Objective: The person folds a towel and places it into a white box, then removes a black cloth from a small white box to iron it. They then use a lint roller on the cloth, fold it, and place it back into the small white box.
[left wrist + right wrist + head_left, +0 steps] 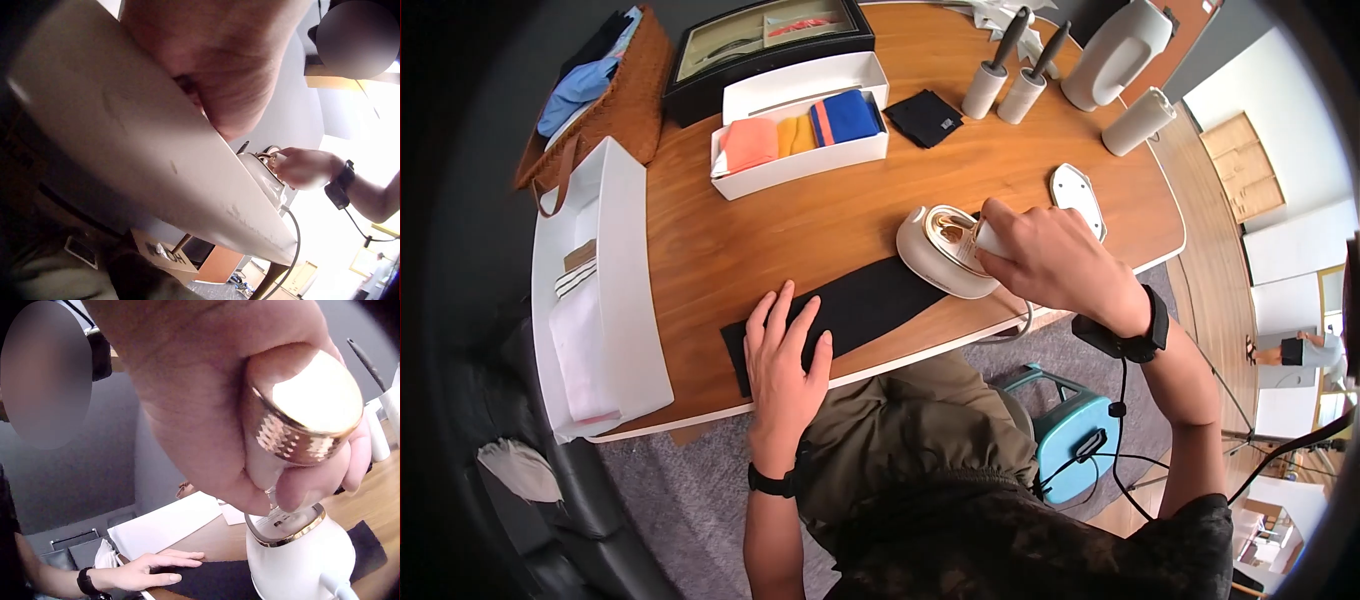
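A long black cloth (860,308) lies flat along the table's front edge. My left hand (785,365) rests on its left end with fingers spread and fairly straight. My right hand (1055,252) grips the handle of a white and gold iron (945,262), which stands on the right part of the cloth. In the right wrist view, fingers of the right hand (275,425) curl round the gold-ended handle, and the iron's white body (300,562) sits on the black cloth (215,579). The left wrist view shows the right hand (306,169) on the iron beyond the table edge (156,162).
A white box (800,165) with folded coloured cloths, a folded black cloth (924,118) and two lint rollers (985,90) stand further back. At left are a long white bin (625,300) and a wicker basket (635,100). A white iron rest (1078,200) lies right of the iron.
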### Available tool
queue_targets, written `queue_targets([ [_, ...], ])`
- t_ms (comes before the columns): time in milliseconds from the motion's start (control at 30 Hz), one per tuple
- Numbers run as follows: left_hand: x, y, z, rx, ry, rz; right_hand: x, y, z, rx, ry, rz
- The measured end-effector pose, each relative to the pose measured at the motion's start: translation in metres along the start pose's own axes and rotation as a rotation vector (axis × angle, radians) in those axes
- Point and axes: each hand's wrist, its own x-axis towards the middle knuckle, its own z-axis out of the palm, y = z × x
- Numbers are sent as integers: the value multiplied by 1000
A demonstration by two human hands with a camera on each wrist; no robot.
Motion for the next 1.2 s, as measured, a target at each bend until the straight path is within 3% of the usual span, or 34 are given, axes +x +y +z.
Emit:
queue_targets([
  [167,-13,-12,-18,-186,111,39,-3,-2,-1,99,66,-76],
  [333,-42,-53,-38,-53,235,-58,-4,-48,-15,91,16,-40],
  [467,-49,-66,-45,-86,279,-71,5,-94,-13,82,64,-336],
  [667,-61,-83,-41,-198,353,-96,25,-150,3,72,-76,-562],
  [733,-65,-86,-39,-374,417,-191,32,-163,9,33,-91,-594],
  [867,-61,-88,-38,-458,452,-223,43,-179,13,11,-112,-617],
  [1200,-57,-84,-44,-289,420,-133,81,-188,14,-100,-17,-495],
])
